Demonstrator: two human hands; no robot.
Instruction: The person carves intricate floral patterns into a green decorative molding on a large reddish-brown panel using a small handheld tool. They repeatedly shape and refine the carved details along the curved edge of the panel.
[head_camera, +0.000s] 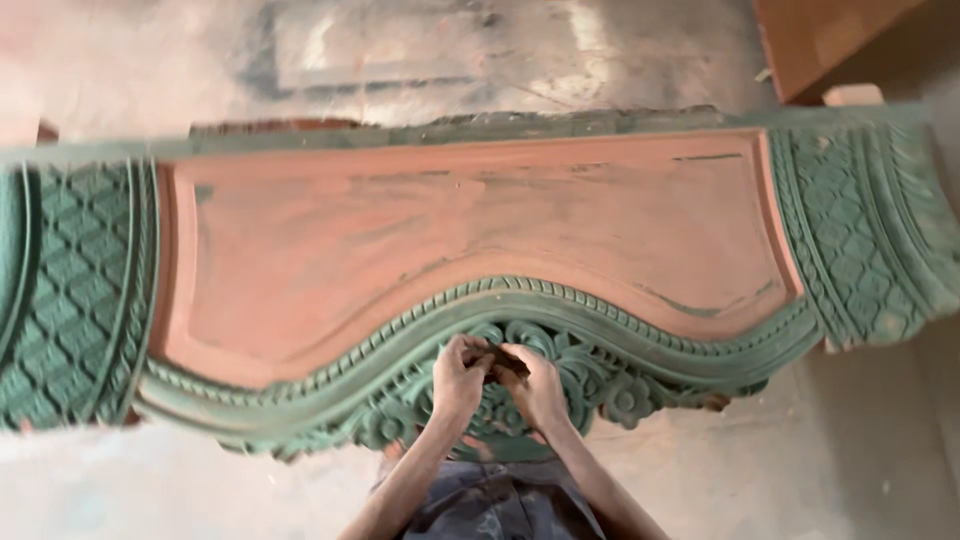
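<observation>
Left hand (458, 372) and right hand (537, 385), both closed on a small dark abrasive piece (500, 360), rub the near floral carving (590, 375); the flat panel (450, 230) appears largely stripped, green borders remaining.

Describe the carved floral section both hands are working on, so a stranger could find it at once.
Start at the long wooden panel with its smooth reddish centre and green lattice-carved ends. Follow the green rope-edged wavy moulding along the near edge to its middle. There the left hand and right hand meet on the floral carving, the only pierced scrollwork with flowers.
</observation>
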